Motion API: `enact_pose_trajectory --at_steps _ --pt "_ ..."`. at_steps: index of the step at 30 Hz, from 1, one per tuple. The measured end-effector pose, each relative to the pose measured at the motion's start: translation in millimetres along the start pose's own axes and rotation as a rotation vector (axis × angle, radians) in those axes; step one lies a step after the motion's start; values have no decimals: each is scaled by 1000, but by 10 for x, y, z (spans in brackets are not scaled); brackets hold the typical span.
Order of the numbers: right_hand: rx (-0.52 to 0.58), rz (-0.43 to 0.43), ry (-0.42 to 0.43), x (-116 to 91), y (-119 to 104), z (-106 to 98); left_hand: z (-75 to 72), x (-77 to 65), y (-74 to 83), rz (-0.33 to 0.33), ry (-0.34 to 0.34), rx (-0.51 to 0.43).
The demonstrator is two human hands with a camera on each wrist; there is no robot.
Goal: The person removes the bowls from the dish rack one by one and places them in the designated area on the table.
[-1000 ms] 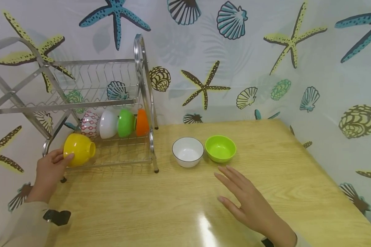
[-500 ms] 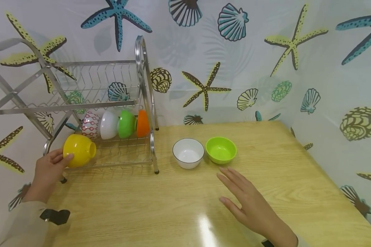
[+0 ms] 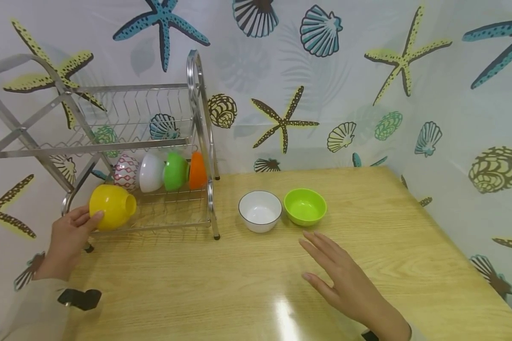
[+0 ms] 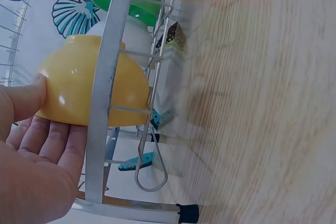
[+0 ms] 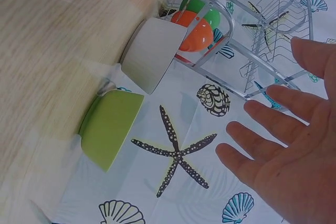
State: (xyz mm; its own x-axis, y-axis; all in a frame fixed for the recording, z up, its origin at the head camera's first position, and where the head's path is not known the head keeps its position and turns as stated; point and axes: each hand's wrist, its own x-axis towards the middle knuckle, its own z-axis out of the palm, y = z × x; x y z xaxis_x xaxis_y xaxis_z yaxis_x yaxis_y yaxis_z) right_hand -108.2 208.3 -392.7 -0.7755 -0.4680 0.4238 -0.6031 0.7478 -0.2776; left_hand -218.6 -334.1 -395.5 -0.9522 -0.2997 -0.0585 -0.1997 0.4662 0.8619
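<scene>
My left hand (image 3: 70, 235) grips a yellow bowl (image 3: 112, 208) by its rim side, thumb on the outer wall and fingers at the opening. The bowl lies on its side at the front left of the dish rack's (image 3: 153, 227) lower tier, its foot facing right. In the left wrist view the yellow bowl (image 4: 73, 85) shows behind a metal bar. Over the table my right hand (image 3: 345, 279) hovers with fingers extended, holding nothing. Beyond it stand a lime-green bowl (image 3: 305, 207) and a white bowl with a dark rim (image 3: 260, 211), both upright and side by side.
Behind the yellow bowl, a red-patterned bowl (image 3: 126, 172), a white bowl (image 3: 151, 173), a green bowl (image 3: 176, 171) and an orange bowl (image 3: 198, 171) stand on edge in the lower tier. The rack's upper tier (image 3: 132, 113) overhangs them. A patterned cloth (image 3: 345, 80) covers the walls.
The yellow bowl has shifted very slightly to the right in the left hand. The right hand stays nearly still, and the other bowls keep their places.
</scene>
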Motion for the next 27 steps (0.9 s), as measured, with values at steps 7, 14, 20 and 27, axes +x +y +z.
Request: enact_pose_trajectory --at_steps 7,14,20,27 --pt "-4 -1 12 0 -5 1 35 -40 75 0 -12 -30" --pt "-3 -14 26 10 0 12 68 -110 162 -19 -15 -48" --pt "7 -18 14 22 -6 8 81 -195 236 22 -58 -112" --pt "5 -22 13 33 -14 7 116 -274 299 114 -99 -320"
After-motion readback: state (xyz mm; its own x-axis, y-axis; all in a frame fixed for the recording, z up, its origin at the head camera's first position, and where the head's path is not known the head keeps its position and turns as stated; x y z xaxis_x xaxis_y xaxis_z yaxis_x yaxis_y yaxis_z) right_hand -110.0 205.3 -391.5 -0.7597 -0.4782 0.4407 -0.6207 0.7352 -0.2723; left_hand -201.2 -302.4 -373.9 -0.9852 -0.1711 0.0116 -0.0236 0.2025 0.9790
